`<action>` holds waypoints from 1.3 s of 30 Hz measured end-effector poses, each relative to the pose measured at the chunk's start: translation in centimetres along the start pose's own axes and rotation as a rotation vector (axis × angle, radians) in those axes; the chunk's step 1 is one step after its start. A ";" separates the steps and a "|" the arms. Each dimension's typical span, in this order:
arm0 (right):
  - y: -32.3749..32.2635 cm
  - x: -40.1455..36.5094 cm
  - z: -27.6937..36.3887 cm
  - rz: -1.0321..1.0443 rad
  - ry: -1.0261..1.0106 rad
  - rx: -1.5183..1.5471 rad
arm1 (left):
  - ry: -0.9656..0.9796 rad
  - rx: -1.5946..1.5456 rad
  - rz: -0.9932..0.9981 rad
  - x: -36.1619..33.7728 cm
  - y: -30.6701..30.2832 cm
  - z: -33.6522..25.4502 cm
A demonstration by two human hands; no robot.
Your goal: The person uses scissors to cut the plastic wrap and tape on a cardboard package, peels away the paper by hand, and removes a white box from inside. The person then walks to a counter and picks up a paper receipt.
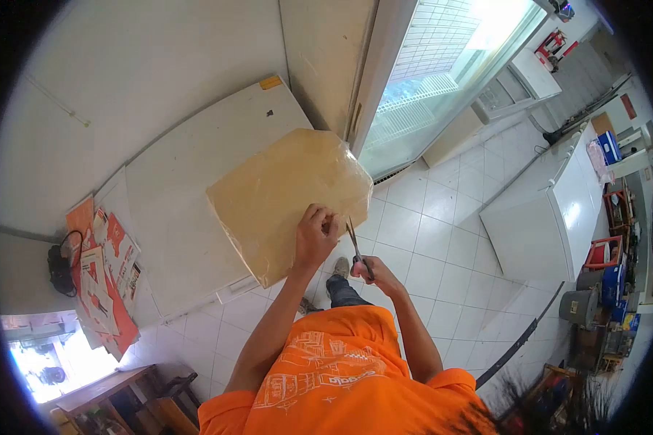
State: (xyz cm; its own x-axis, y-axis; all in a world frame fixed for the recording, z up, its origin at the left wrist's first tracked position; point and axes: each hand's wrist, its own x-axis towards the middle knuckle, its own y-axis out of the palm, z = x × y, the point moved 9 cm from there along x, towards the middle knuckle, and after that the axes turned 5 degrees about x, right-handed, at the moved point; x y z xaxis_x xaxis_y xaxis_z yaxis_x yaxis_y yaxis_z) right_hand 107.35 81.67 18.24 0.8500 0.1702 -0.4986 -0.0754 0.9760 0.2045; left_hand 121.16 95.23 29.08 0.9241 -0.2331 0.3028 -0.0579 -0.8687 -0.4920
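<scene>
A large flat tan sheet (283, 181) with clear, shiny film along its edges lies tilted over a white surface (174, 217) and overhangs its right side. At the sheet's lower right edge is my left hand (317, 235), its fingers pinched together; what they hold is too small to make out. My right hand (379, 274) is closed on the handles of a pair of scissors (355, 250). The scissor blades point up, slightly apart, beside the sheet's edge and just right of my left hand.
Red and white papers (109, 275) and a black cable (63, 268) lie at the left. A glass-door cabinet (428, 80) stands beyond the sheet. At the right are a white chest (537, 225) and a grey bucket (579, 307) on the tiled floor (428, 254).
</scene>
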 end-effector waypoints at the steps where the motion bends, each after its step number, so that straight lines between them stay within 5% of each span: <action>1: -0.4 0.2 0.0 -0.036 -0.055 -0.026 | -0.006 -0.023 -0.007 0.0 0.0 0.0; 6: -2.3 1.9 -1.8 -0.154 -0.112 -0.092 | -0.005 -0.027 -0.014 0.1 -0.2 -0.3; 11: -3.3 2.6 -0.1 -0.330 -0.345 -0.490 | -0.021 -0.034 -0.025 0.3 -0.7 -0.7; 39: -2.8 3.9 2.6 -0.527 -0.776 -0.628 | 0.015 -0.042 -0.013 0.3 -0.9 -0.8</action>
State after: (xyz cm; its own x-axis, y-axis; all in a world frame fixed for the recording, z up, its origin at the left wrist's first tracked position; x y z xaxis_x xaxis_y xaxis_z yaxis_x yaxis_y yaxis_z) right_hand 112.19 79.24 17.91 0.9308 -0.2006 0.3057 0.3260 0.8337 -0.4457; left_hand 121.13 95.57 30.28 0.9191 -0.2281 0.3213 -0.0621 -0.8891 -0.4535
